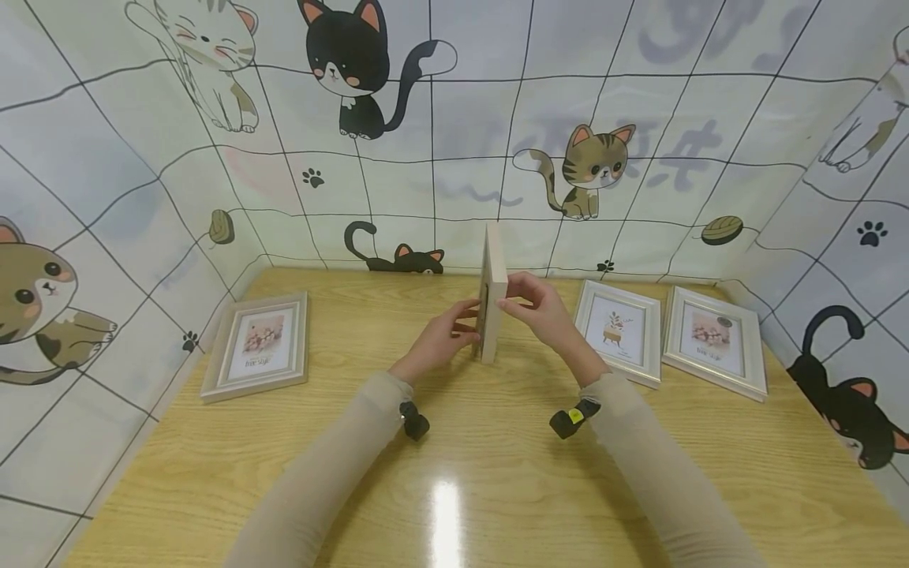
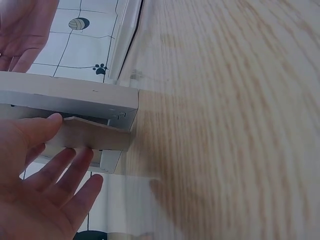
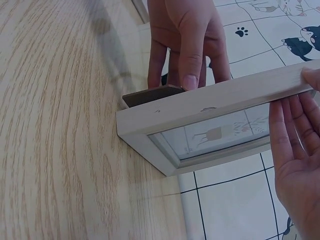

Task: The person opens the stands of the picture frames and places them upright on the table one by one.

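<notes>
A white picture frame [image 1: 495, 288] stands upright on the table, its narrow edge toward me. My left hand [image 1: 442, 335] is at its back, pinching the brown stand flap [image 2: 97, 134] between thumb and fingers. The flap tilts a little away from the backing in the left wrist view. On the other side my right hand [image 1: 545, 312] grips the frame's side edge, thumb on the edge and fingers across the front. Through the glass, the right wrist view shows a plant-pot print [image 3: 212, 135]. The frame's bottom edge touches the wood.
One framed picture [image 1: 259, 347] lies face up at the left. Two more, a plant-pot picture [image 1: 619, 335] and a flower picture [image 1: 713, 339], lie side by side at the right. A cat-patterned cloth [image 1: 469, 118] rises behind the wooden table [image 1: 497, 473].
</notes>
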Tool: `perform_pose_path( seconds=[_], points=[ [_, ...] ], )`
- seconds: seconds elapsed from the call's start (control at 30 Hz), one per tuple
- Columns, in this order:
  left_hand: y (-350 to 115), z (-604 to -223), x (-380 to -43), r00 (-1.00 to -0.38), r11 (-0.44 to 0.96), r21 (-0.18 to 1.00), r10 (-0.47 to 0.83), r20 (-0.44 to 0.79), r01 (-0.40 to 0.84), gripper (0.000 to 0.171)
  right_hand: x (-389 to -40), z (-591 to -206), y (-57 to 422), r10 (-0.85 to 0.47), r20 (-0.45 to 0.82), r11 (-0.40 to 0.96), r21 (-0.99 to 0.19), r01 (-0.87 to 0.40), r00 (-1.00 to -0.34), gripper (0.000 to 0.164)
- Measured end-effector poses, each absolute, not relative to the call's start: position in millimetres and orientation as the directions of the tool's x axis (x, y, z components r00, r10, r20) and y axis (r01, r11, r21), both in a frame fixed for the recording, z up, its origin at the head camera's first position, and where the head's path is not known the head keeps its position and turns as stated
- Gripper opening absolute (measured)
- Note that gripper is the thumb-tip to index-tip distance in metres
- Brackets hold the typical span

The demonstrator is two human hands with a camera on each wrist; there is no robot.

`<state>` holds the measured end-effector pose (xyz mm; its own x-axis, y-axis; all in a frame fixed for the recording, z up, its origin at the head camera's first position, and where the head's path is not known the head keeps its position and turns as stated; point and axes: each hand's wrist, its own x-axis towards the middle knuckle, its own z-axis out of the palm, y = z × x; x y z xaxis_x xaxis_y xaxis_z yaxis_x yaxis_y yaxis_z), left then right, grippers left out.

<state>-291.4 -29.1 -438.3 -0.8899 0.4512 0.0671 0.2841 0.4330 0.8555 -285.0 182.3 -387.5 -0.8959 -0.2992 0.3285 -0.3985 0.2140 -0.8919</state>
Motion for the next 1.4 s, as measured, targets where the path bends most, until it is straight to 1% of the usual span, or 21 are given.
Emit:
perform_pose_path(
  seconds=[0.27,0.47,0.73,0.97,1.4],
  points=[
    [-29.2,-435.0,-289.9,-0.893,0.444,0.83,0.429,0.134,0.338,0.064,-285.1,-387.9,181.5,-0.297,0.336,0.212,-0.889,-0.405,-0.894,0.029],
    [-28.0,-434.1,-289.5,-0.901,0.466,0.813,0.404,0.155,0.349,0.066,-285.2,-388.0,181.6,-0.3,0.351,0.21,-0.883,-0.42,-0.887,0.03],
    [-27.6,-434.0,-287.8,-0.89,0.489,0.774,0.408,0.205,0.403,0.068,-285.5,-388.7,181.0,-0.299,0.34,0.205,-0.89,-0.408,-0.892,0.03],
    [-27.3,-434.1,-287.7,-0.891,0.525,0.748,0.408,0.198,0.407,0.068,-284.7,-386.7,181.0,-0.307,0.345,0.218,-0.882,-0.418,-0.887,0.031],
    [-26.3,-432.8,-285.6,-0.894,0.555,0.726,0.406,0.189,0.406,0.068,-284.5,-386.9,181.1,-0.304,0.319,0.226,-0.891,-0.393,-0.898,0.031]
  ],
)
